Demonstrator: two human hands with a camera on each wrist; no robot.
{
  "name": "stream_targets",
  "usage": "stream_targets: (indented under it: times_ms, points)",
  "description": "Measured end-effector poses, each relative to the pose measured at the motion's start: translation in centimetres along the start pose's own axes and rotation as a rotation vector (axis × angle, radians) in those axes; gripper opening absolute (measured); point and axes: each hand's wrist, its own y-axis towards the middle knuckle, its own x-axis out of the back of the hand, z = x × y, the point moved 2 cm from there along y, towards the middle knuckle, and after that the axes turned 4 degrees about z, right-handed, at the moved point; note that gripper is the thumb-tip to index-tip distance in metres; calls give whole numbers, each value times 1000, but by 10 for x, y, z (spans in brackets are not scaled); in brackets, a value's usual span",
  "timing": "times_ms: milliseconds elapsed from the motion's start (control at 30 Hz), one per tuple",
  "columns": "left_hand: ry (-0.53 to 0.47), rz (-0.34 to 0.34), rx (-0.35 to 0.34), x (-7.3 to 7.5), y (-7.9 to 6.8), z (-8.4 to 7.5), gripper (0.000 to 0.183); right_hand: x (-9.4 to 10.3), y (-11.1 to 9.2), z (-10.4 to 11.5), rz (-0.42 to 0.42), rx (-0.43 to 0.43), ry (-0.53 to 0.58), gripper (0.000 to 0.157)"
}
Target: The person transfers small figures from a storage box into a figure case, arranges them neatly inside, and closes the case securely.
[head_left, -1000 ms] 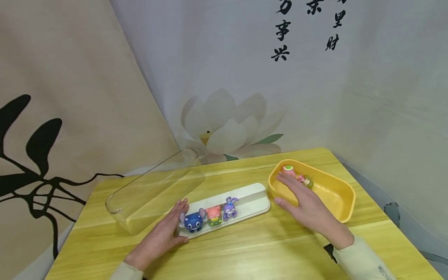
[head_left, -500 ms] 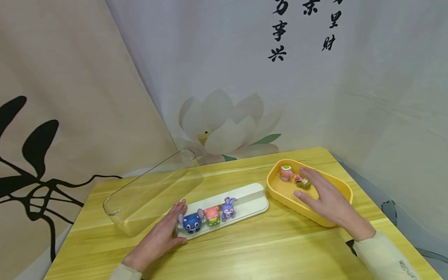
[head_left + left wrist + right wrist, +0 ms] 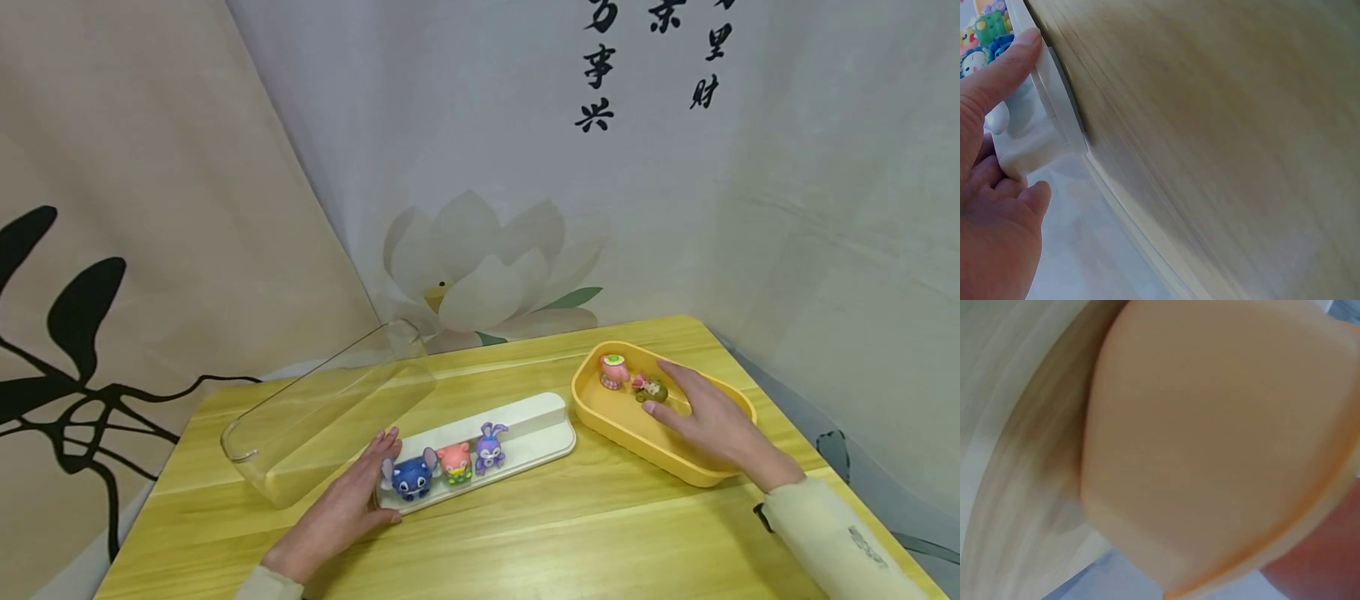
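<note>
Black characters (image 3: 599, 66) on the backdrop (image 3: 480, 125), far beyond both hands, include 事, 兴, 里 and 财. The left hand (image 3: 337, 510) grips one end of the white tray (image 3: 525, 417), its long axis slanting rightward and slightly away; three figures (image 3: 454, 462) on it face the person. The right hand (image 3: 711, 418), loosely spread and holding nothing, reaches over the yellow tray (image 3: 637, 447), a brown figure (image 3: 656, 392) just beside its fingertips.

Pale curtain (image 3: 480, 100) bears black characters (image 3: 599, 65) — 万事兴, 里财.

Blue, pink, purple, yellow

The tray (image 3: 633, 440) is orange-yellow, the stand (image 3: 542, 437) white, the table (image 3: 525, 542) yellow with wood grain. A big-eared toy (image 3: 412, 478) is blue, a bear (image 3: 454, 457) pink, a rabbit (image 3: 490, 450) purple. Black characters (image 3: 599, 63) pattern the pale curtain (image 3: 817, 217).
</note>
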Motion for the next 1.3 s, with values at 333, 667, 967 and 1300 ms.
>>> stream_targets:
  times_ms: [333, 667, 967, 1300]
  points:
    - [13, 9, 12, 0, 0, 1, 100, -4, 12, -18, 67, -25, 34, 89]
    - [7, -27, -20, -1, 0, 1, 99, -10, 22, -26, 105, 41, 92, 80]
    - [-20, -10, 0, 0, -1, 1, 99, -15, 30, -26, 168, 64, 82, 77]
    - [16, -39, -33, -1, -1, 1, 98, -15, 24, -26, 176, 73, 73, 70]
